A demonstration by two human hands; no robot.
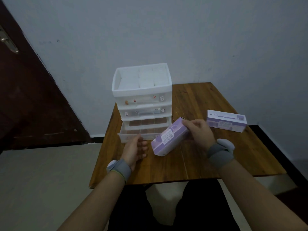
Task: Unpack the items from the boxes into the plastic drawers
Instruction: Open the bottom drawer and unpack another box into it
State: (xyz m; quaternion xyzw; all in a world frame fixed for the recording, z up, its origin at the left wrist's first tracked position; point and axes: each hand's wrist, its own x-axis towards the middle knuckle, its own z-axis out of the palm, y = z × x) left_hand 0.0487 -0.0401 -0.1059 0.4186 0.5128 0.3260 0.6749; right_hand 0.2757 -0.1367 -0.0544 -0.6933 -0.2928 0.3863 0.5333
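r hand (198,130) fingers clamp purple box (170,136) far end | l hand (135,150) loose, fingers part-curled, empty | tip: l steadies near end, open flap over pulled-out bottom drawer (143,130)

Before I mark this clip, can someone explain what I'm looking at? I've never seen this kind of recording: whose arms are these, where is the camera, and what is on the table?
There is no machine here. The single picture comes from a wide-angle camera worn on a person's head, looking forward and down, so the two bare arms are the wearer's own. Each wrist carries a grey band.

On the wooden table stands a clear plastic drawer unit; its bottom drawer is pulled out, and looks empty. The right hand holds a purple box by one end, tilted above the table. The left hand is open, holding nothing, just in front of the open drawer. A second purple box lies on the table to the right, untouched.
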